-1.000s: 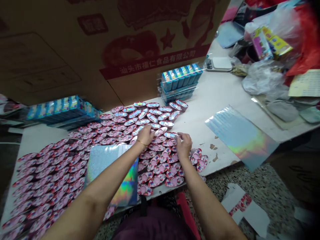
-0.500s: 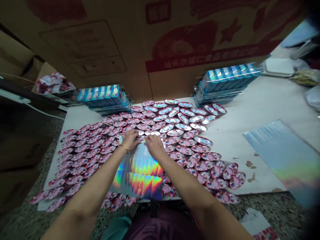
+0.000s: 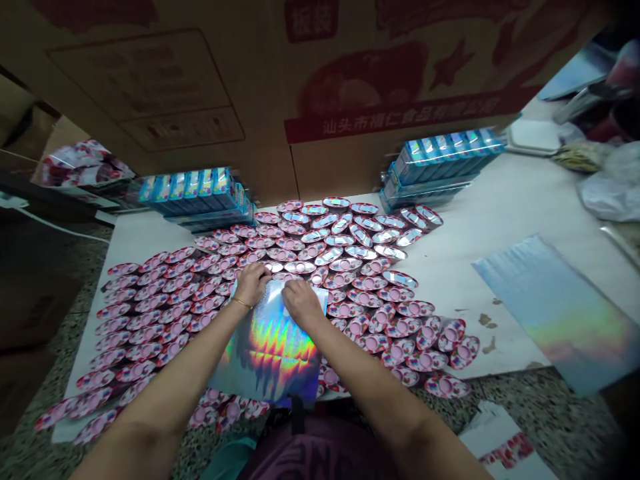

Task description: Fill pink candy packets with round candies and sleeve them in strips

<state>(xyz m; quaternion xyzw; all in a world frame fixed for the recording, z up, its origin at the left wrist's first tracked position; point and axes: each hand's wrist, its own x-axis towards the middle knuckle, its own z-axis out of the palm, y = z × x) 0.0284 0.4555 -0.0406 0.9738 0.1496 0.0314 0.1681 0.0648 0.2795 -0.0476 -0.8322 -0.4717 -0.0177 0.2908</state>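
Note:
A shiny holographic sheet (image 3: 273, 347) with rainbow reflections slopes down toward my body, over many small packs. My left hand (image 3: 253, 283) pinches its upper edge near the left side, a bracelet on the wrist. My right hand (image 3: 301, 301) has its fingers curled together on the upper part of the same sheet, a little to the right and slightly nearer me. The fingertips of both hands are partly hidden by the knuckles. Around the sheet, the oval-topped pink and red packs (image 3: 370, 283) stand in crowded rows; several farther ones show silvery tops.
Blue boxes in clear wrap stand at the back left (image 3: 193, 193) and back right (image 3: 445, 163), before a large printed carton (image 3: 300, 80). Another holographic sheet (image 3: 555, 307) lies on the white table (image 3: 450, 267) at right, overhanging its front edge. An open carton of red-white packs (image 3: 83, 163) is at far left.
The view has shifted slightly. My right hand has come a little toward me along the sheet, while my left hand stays at the upper edge.

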